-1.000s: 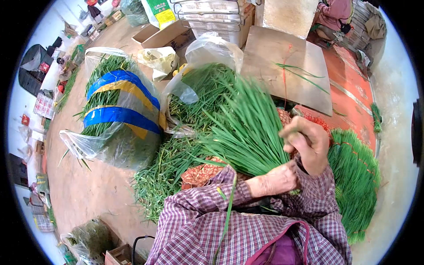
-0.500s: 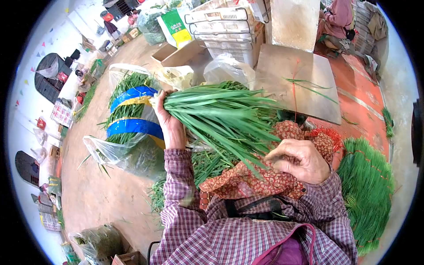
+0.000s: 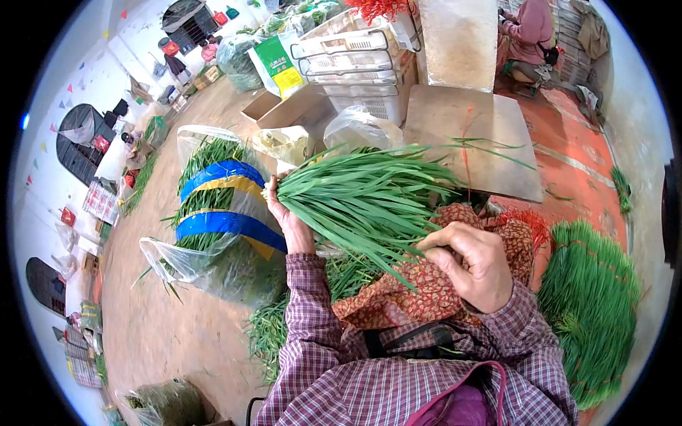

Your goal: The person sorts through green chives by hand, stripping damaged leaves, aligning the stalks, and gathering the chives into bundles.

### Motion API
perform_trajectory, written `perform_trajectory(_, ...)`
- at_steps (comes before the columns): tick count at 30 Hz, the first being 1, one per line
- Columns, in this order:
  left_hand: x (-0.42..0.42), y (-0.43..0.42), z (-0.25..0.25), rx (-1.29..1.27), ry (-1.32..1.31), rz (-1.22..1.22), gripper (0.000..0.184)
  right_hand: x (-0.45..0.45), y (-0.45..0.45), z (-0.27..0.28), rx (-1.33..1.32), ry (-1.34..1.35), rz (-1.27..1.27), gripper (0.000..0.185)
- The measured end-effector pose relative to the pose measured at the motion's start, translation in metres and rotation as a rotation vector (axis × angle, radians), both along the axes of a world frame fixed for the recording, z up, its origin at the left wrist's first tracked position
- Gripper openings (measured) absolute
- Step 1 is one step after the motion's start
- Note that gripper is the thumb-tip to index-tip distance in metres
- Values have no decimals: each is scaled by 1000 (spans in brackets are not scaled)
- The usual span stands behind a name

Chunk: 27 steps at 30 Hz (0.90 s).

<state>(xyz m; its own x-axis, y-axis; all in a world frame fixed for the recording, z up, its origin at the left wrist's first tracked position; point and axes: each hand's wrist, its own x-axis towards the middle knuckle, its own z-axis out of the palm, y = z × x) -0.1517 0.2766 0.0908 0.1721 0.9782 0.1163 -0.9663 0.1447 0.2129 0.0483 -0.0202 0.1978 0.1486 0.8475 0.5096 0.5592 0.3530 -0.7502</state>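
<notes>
My left hand [image 3: 290, 221] is closed round the pale root end of a bunch of garlic chives [image 3: 362, 192], whose long flat green leaves fan out to the right. Thumb and forefinger of my right hand [image 3: 474, 261] are pinched together at the lower leaf tips. Whatever lies between those fingertips is too small to make out. Below the bunch, a red flower-patterned cloth [image 3: 398, 295] covers my lap. More loose chives [image 3: 268, 337] lie beneath my left forearm.
A clear plastic bag of greens with blue and yellow bands [image 3: 234, 226] stands at left. Behind are a metal board [image 3: 483, 117], white crates [image 3: 348, 60] and a cardboard box [image 3: 302, 106]. Tied chives [image 3: 590, 312] are stacked at right. Another person [image 3: 529, 32] sits at the back right.
My left hand and the bunch have shifted slightly right and down, and the leaves have spread wider. My right hand has moved slightly left, its fingertips now at the leaf tips.
</notes>
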Motion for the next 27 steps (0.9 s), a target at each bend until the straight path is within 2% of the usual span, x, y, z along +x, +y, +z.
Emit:
perform_trajectory(2,3,-2,-2,-22,133,11,11,-9,-1,-2,7,-26,-22,8)
perform_trajectory(5,5,19,-29,0,33,-21,11,-15,-4,-6,41,-95,-76,10)
perform_trajectory(8,12,20,-35,-163,-7,-65,8,-10,-2,-10,35,-174,-178,11)
perform_trajectory(12,23,28,-49,-186,-3,-11,10,2,7,-24,-8,-319,-271,15)
perform_trajectory(16,31,23,-51,-283,-34,-14,8,10,21,-36,-9,-380,-266,16)
perform_trajectory(27,46,5,-43,-220,72,27,9,9,56,-54,22,-283,-126,26)
